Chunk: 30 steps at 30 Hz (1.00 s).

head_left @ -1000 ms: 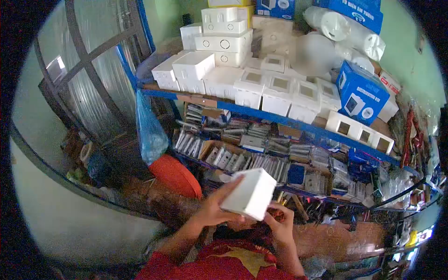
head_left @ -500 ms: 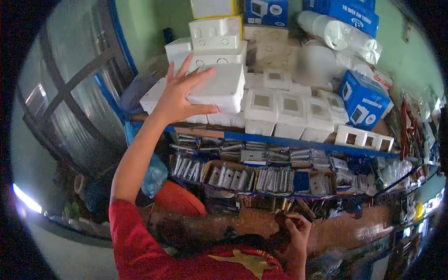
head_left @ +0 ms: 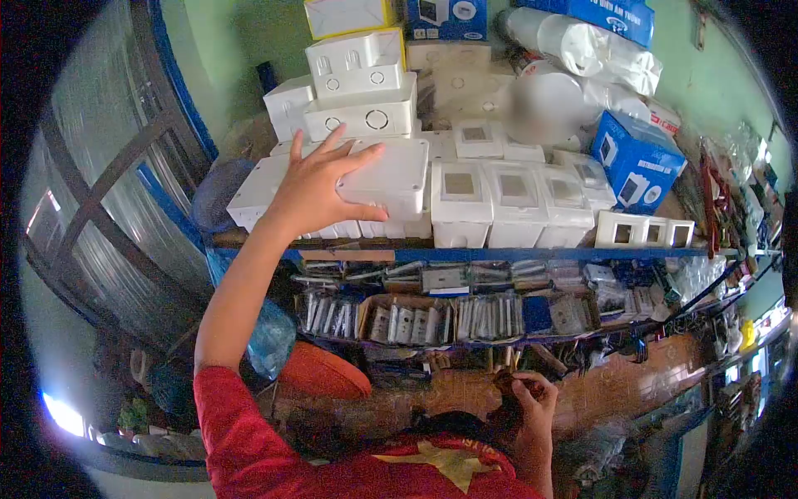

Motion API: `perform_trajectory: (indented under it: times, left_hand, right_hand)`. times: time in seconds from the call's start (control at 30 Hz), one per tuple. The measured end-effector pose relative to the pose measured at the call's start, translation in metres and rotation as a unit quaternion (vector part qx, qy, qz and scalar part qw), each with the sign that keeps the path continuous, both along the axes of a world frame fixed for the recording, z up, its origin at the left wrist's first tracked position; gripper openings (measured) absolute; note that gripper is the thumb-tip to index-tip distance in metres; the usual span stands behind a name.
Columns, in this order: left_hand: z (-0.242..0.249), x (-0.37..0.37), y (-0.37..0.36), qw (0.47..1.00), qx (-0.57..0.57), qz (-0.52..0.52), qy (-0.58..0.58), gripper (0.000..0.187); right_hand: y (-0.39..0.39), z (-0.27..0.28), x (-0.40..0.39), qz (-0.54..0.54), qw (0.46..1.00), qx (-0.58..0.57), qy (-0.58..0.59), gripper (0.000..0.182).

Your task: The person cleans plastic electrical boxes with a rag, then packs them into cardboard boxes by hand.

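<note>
My left hand reaches up to the top shelf and lies flat on a white plastic box, fingers spread over its left side. The box rests on the row of white boxes along the blue shelf edge. My right hand stays low near my chest, fingers curled around a small dark object that I cannot make out. My red sleeve fills the bottom of the view.
More white boxes are stacked above, with a blue carton to the right. The lower shelf holds rows of packaged switches. A blue plastic bag and an orange round thing sit at the lower left. A window grille stands left.
One second ago both hands held the white box near my chest. My left hand has since lifted it to the top shelf and set it down among the other boxes; my right hand stayed low.
</note>
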State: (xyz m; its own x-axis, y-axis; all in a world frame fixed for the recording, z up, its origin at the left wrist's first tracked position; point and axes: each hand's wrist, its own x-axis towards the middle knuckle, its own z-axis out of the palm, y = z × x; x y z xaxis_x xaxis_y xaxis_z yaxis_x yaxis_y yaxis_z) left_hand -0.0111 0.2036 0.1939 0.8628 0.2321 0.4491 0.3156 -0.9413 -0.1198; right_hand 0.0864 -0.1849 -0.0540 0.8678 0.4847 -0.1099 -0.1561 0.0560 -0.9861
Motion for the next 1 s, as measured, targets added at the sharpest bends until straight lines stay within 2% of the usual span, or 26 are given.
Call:
perform_trajectory:
  times: [0.13,0.2,0.3,0.43,0.47,0.53,0.63,0.7,0.77,0.87,0.97,1.0]
  left_hand:
    - [-0.005,0.005,-0.003,0.999,0.031,0.021,-0.018,0.085]
    - [-0.009,0.008,-0.003,0.995,0.086,0.045,-0.032,0.084]
    - [-0.01,0.013,-0.002,0.996,0.082,0.026,-0.029,0.083]
    - [-0.008,0.007,-0.005,0.997,0.054,-0.009,-0.051,0.079]
    - [-0.002,0.002,-0.008,0.996,0.044,-0.018,-0.072,0.072]
    - [0.018,-0.01,0.003,0.994,0.007,-0.023,-0.108,0.066]
    - [0.043,-0.023,0.031,0.98,-0.081,0.001,-0.183,0.055]
    - [0.063,-0.022,0.057,0.971,-0.08,0.001,-0.224,0.049]
    - [0.077,-0.014,0.105,0.966,-0.088,0.026,-0.242,0.051]
    - [0.101,0.004,0.151,0.966,-0.149,0.035,-0.21,0.065]
    - [0.103,0.018,0.192,0.981,-0.082,-0.076,-0.156,0.082]
    - [0.106,0.02,0.19,0.983,-0.083,-0.082,-0.145,0.086]
  right_hand:
    - [0.013,0.003,0.003,0.019,0.999,-0.042,-0.022,0.011]
    - [0.022,0.021,-0.004,0.005,1.0,-0.029,-0.007,0.011]
    - [0.031,0.018,0.001,0.028,0.999,0.003,-0.034,0.012]
    - [0.034,0.002,0.011,0.054,0.996,-0.009,-0.066,0.014]
    - [0.035,0.004,0.01,0.048,0.997,-0.014,-0.052,0.013]
    - [0.036,0.016,0.008,0.034,0.999,-0.024,-0.025,0.013]
    - [0.033,-0.001,0.017,0.023,0.999,0.01,-0.027,0.012]
    - [0.03,-0.008,0.022,0.006,0.999,0.006,-0.041,0.011]
    - [0.028,-0.014,0.026,-0.006,0.998,-0.013,-0.056,0.012]
    - [0.029,0.013,0.016,-0.036,0.996,-0.014,-0.08,0.012]
    - [0.028,0.011,0.015,-0.066,0.991,-0.013,-0.116,0.012]
    - [0.027,0.005,0.015,-0.082,0.988,-0.012,-0.133,0.012]
